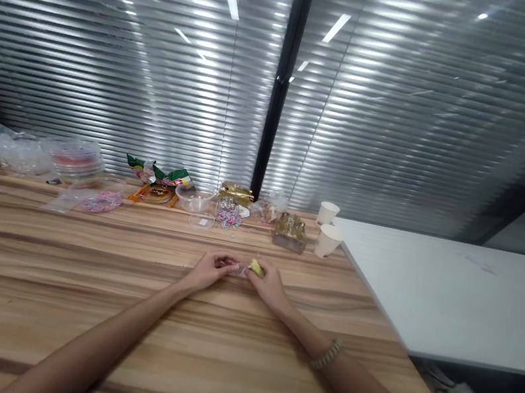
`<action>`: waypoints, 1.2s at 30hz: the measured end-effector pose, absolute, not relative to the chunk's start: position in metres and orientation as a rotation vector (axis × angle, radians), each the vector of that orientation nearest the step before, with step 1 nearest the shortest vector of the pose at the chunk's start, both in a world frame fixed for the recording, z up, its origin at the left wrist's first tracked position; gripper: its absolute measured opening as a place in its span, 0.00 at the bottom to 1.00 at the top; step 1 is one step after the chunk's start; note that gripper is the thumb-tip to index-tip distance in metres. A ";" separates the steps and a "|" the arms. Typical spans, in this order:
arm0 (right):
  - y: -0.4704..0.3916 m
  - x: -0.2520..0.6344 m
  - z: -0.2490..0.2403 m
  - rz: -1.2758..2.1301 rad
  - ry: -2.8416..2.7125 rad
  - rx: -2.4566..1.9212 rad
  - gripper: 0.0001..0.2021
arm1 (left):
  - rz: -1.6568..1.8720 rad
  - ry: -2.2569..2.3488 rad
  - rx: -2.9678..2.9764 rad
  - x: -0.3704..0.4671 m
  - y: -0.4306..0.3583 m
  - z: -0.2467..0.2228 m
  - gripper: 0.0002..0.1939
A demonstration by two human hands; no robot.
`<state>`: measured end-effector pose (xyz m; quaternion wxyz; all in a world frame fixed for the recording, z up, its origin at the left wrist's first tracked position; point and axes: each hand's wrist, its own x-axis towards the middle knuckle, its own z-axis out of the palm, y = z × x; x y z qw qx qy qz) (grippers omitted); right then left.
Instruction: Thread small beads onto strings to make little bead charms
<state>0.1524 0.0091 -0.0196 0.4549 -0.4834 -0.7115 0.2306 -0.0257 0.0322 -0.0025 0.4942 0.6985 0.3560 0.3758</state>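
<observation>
Over the middle of the wooden table, my two hands are close together. My left hand (211,269) is closed, thumb and fingers pinching the edge of a small clear, pinkish piece (241,270) that looks like plastic film. My right hand (272,285) is closed too, its fingers around a small yellow thing (257,267) whose kind I cannot make out. The clear piece spans the gap between both hands. Just beyond them lies a heap of small pink, blue and white pieces (229,218) beside a clear round lid (201,220).
Two paper cups (328,241) and a gold-coloured packet (290,233) stand back right. A clear bowl (194,199), green snack wrappers (178,177), and stacked plastic lids (74,160) line the rear. The wooden table's (157,346) right edge meets a lower white surface (466,304).
</observation>
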 end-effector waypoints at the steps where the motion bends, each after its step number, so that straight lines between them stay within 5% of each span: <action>1: 0.009 0.153 -0.020 0.564 -1.750 -1.205 0.08 | 0.914 0.881 1.698 -0.026 0.032 -0.002 0.16; 10: 0.015 0.158 -0.024 0.565 -1.570 -1.329 0.14 | 0.912 0.897 1.643 -0.025 0.028 0.004 0.17; 22: 0.003 0.151 -0.012 0.555 -1.873 -1.082 0.07 | 0.858 0.714 1.594 -0.025 0.029 0.002 0.21; 36: 0.001 0.149 -0.012 0.452 -1.790 -1.169 0.06 | 0.571 0.802 1.681 -0.026 0.025 0.027 0.11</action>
